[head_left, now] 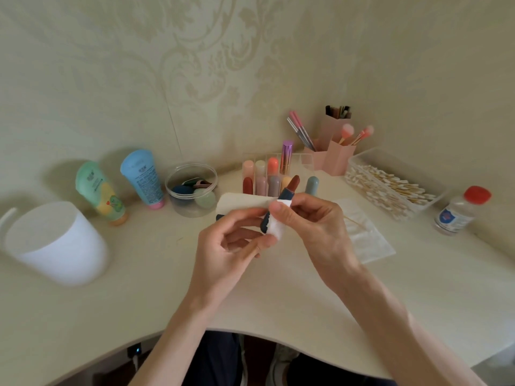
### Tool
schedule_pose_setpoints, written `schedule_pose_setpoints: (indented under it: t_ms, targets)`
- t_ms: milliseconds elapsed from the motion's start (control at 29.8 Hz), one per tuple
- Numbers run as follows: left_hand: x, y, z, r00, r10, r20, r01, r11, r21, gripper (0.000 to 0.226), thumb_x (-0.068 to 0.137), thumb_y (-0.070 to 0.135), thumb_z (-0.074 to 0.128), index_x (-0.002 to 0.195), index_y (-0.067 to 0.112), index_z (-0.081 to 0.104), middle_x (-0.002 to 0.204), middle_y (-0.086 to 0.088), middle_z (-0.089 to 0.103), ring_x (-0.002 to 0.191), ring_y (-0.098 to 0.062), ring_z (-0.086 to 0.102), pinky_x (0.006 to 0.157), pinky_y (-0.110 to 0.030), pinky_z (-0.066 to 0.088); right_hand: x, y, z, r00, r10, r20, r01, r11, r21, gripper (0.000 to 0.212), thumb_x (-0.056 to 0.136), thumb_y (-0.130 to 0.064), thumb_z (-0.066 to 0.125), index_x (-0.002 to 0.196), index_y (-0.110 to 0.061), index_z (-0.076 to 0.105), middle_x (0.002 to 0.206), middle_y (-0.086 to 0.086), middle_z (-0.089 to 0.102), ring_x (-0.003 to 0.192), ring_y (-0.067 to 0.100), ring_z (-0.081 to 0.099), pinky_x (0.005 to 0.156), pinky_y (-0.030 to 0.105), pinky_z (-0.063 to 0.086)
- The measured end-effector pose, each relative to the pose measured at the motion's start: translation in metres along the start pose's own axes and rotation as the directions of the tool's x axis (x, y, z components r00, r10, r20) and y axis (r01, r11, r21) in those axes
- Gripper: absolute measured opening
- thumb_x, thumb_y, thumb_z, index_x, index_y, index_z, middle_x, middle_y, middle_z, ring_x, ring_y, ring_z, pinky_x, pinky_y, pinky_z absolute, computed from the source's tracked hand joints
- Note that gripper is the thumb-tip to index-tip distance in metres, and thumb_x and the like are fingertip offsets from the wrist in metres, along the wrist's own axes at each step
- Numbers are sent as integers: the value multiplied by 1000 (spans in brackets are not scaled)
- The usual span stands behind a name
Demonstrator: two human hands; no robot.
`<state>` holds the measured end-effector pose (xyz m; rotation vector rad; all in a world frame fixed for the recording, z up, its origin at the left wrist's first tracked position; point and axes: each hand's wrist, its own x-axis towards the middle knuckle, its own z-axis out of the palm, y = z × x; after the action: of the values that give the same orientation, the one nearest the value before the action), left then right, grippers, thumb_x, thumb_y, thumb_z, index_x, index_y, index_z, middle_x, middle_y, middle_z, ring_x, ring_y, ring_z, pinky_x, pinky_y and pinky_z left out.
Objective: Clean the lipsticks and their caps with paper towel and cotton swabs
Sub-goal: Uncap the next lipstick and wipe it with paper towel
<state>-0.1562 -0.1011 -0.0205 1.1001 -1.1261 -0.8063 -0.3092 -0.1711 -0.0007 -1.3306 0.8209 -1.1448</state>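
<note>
Matt cream desk (145,288); soft white paper towel (274,228); clear glossy plastic jar (192,188); wooden-stemmed cotton swabs (390,188); shiny metallic purple lipstick tube (287,156).

There are two hands, the left hand (231,240) and the right hand (317,221); one uncapped lipstick (289,187); one wad of paper towel (276,227); eight capped lipsticks (274,185) in one clear organiser (302,162), four per row; one blue-grey cap (311,185); two squeeze tubes, a green tube (100,190) and a blue tube (142,178); one round jar (192,174); one white tub (55,243); one red-capped bottle (459,210); one tray (362,158) of cotton swabs (390,188), too many to count.
</note>
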Motion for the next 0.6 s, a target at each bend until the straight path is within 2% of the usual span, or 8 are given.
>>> schedule_pose_setpoints:
  t_ms: [67, 134, 302, 402, 503, 603]
  targets:
    - [-1, -1, 2, 997, 75, -33, -72, 992, 101, 39, 75, 23, 85, 113, 18, 75, 94, 2, 77, 83, -23, 74, 75, -30, 59, -1, 1, 3, 1000, 20, 10, -20, 1000, -2, 68, 76, -49, 90, 93, 13, 67, 98, 44, 59, 87, 42, 63, 87, 46, 44]
    - [-3, -3, 4, 988, 144, -61, -129, 972, 195, 39, 75, 30, 84, 112, 21, 74, 90, 8, 75, 81, -20, 72, 77, -30, 58, -2, 2, 7, 999, 30, 16, -30, 1000, -1, 69, 76, -51, 90, 92, 12, 66, 96, 44, 58, 86, 31, 56, 84, 47, 42]
    - [-5, -5, 5, 967, 253, -42, -222, 908, 356, 35, 82, 34, 79, 114, 21, 72, 88, 15, 72, 76, -18, 70, 75, -26, 57, -3, 3, 9, 1000, 30, -4, -30, 999, -11, 64, 80, -48, 87, 90, 11, 64, 89, 40, 57, 82, 28, 51, 79, 46, 39]
    - [-3, -6, 4, 983, 177, -54, -158, 956, 248, 26, 80, 28, 79, 106, 27, 74, 80, 11, 74, 70, -15, 71, 72, -22, 55, -3, 2, 7, 999, 31, 13, -31, 999, 9, 59, 84, -43, 87, 93, 12, 68, 97, 41, 63, 85, 33, 60, 84, 51, 46]
    - [0, -7, 2, 998, 45, -43, -43, 998, 53, 21, 80, 15, 79, 101, 17, 77, 72, 0, 73, 59, -16, 66, 64, -23, 54, -2, 3, 3, 998, 27, 57, -29, 999, 23, 45, 90, -32, 82, 93, 11, 71, 93, 35, 70, 88, 51, 66, 94, 63, 50]
    - [2, -5, -2, 999, 11, 36, -8, 997, -77, 21, 81, 5, 75, 102, 6, 76, 66, -6, 70, 52, -18, 59, 58, -24, 52, -1, 5, 0, 989, 27, 146, -33, 999, 36, 37, 96, -27, 78, 96, 10, 71, 86, 30, 73, 82, 48, 70, 99, 67, 50]
